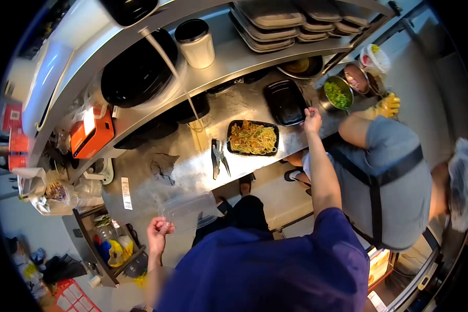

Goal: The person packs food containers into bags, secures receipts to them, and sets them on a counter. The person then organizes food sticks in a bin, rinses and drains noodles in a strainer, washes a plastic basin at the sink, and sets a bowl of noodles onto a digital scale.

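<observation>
My left hand (158,232) is closed on the edge of a clear plastic lid (191,210), held in front of the steel counter's near edge. Fingers together, my right hand (312,120) grips the near right corner of a black plastic food container (286,103) at the back of the counter. Noodles (252,138) fill a second black container, which stands without a lid at the counter's front edge. To its left lies a black tool (218,158) with two splayed arms, perhaps scissors or tongs.
A printed slip (126,193) lies on the counter (140,182). Above runs a shelf with stacked lidded containers (270,23), a white tub (194,44) and an orange box (92,134). At right, a co-worker in grey (395,182) with a yellow glove stands near a pot of chopped greens (337,95).
</observation>
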{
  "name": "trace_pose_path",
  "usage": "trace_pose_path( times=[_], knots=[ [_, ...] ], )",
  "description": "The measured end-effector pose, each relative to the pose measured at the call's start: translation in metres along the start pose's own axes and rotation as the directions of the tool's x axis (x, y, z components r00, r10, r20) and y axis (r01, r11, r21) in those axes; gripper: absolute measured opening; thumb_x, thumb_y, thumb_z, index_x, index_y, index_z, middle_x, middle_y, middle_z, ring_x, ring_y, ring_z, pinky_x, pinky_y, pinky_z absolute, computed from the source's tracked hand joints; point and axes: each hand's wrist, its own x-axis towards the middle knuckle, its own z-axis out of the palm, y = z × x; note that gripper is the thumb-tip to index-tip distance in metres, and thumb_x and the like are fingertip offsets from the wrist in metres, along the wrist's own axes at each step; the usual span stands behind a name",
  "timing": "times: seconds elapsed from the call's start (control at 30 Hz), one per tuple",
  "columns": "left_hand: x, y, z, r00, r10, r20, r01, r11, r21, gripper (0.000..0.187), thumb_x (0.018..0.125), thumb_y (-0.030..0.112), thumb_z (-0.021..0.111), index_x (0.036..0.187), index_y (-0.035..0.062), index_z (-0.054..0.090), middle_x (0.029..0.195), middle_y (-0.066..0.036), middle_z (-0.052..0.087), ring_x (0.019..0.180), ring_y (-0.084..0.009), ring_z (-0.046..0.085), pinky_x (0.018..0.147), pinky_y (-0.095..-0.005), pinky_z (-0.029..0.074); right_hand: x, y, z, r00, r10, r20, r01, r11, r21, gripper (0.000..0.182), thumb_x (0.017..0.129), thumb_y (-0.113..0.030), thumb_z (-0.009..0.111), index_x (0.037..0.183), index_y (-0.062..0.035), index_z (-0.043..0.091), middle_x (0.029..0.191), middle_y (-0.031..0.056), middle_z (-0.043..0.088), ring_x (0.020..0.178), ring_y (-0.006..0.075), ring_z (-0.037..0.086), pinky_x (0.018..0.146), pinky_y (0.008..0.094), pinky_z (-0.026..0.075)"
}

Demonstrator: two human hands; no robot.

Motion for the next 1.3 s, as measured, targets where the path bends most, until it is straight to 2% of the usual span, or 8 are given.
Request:
trace_pose_path(
  times=[0.07,0.17,0.23,0.3,0.4,0.63,0.77,1.3],
  knots=[
    [0.011,0.02,0.016,1.0,-0.02,-0.01,0.02,1.0,-0.021,0.019,0.092,-0.002,0.06,0.11,0.0024,0.056,0.085,-0.01,0.069,0.074,-0.0211,0.068,0.068,-0.0318,0.055,0.009,0.003,0.011,1.0,0.01,0.021,-0.008,0.995,-0.1,0.024,0.092,-0.022,0.066,0.105,-0.0033,0.059,0.072,0.0136,0.067,0.053,0.0277,0.065,0.048,0.0407,0.051],
    [0.045,0.05,0.057,1.0,-0.019,0.003,0.019,0.996,-0.084,0.022,0.093,0.0,0.058,0.115,0.0016,0.056,0.089,-0.011,0.068,0.075,-0.0209,0.068,0.07,-0.0334,0.056,-0.023,-0.03,0.006,0.794,-0.582,-0.174,0.302,0.628,-0.717,0.029,0.093,-0.027,0.066,0.097,0.0011,0.065,0.08,0.0181,0.068,0.067,0.0339,0.065,0.063,0.0437,0.053],
    [0.079,0.061,0.09,0.992,-0.07,0.101,0.083,0.987,-0.137,0.023,0.095,0.004,0.058,0.118,0.0012,0.055,0.089,-0.009,0.068,0.078,-0.0193,0.068,0.071,-0.0328,0.056,-0.062,-0.028,0.001,0.867,-0.498,0.029,0.479,0.815,-0.326,0.034,0.095,-0.031,0.063,0.102,0.0026,0.065,0.086,0.0196,0.067,0.072,0.0313,0.064,0.069,0.043,0.053],
    [0.123,0.066,0.127,0.977,-0.073,0.202,0.104,0.984,-0.145,0.025,0.097,0.008,0.056,0.121,0.0022,0.056,0.091,-0.009,0.068,0.081,-0.0175,0.067,0.073,-0.0334,0.057,-0.123,-0.017,0.006,0.805,0.192,0.561,-0.261,0.964,0.044,0.039,0.099,-0.035,0.056,0.097,0.0022,0.067,0.087,0.0087,0.069,0.068,0.0121,0.062,0.059,0.0313,0.049],
    [0.184,0.081,0.19,0.94,-0.113,0.321,0.146,0.986,-0.08,0.026,0.099,0.013,0.054,0.124,0.0047,0.056,0.093,-0.006,0.068,0.083,-0.015,0.067,0.071,-0.0296,0.055,-0.17,-0.034,0.008,0.727,0.219,0.651,-0.446,0.871,0.205,0.034,0.099,-0.03,0.059,0.101,0.0027,0.068,0.081,0.006,0.068,0.066,0.0105,0.061,0.059,0.0253,0.049],
    [0.284,0.1,0.291,0.988,0.068,0.139,-0.116,0.92,0.375,0.023,0.093,0.022,0.059,0.09,0.0044,0.073,0.071,-0.012,0.069,0.061,-0.0162,0.068,0.062,-0.027,0.054,-0.103,-0.025,0.025,0.872,0.18,0.455,-0.236,0.969,0.069,0.022,0.092,-0.008,0.064,0.108,0.0069,0.065,0.079,0.0063,0.067,0.056,0.0081,0.058,0.049,0.0223,0.047],
    [0.303,0.06,0.296,0.922,0.336,0.191,-0.353,0.53,0.771,0.024,0.086,0.026,0.061,0.09,0.0052,0.073,0.083,-0.021,0.07,0.077,-0.0352,0.069,0.074,-0.0412,0.056,-0.111,0.003,0.027,0.895,0.166,0.414,-0.14,0.986,-0.093,0.021,0.09,-0.009,0.064,0.105,0.006,0.067,0.076,0.0058,0.068,0.056,0.0092,0.06,0.049,0.0234,0.048],
    [0.259,0.032,0.311,0.947,0.215,0.237,-0.315,0.761,0.567,0.034,0.082,0.002,0.058,0.115,0.0061,0.067,0.089,-0.019,0.07,0.083,-0.0342,0.069,0.077,-0.0406,0.054,-0.118,0.017,0.021,0.902,-0.251,0.352,0.346,0.907,-0.24,0.023,0.087,0.0,0.055,0.108,0.0038,0.062,0.099,0.0272,0.066,0.087,0.0432,0.065,0.079,0.0465,0.052]
  ],
)
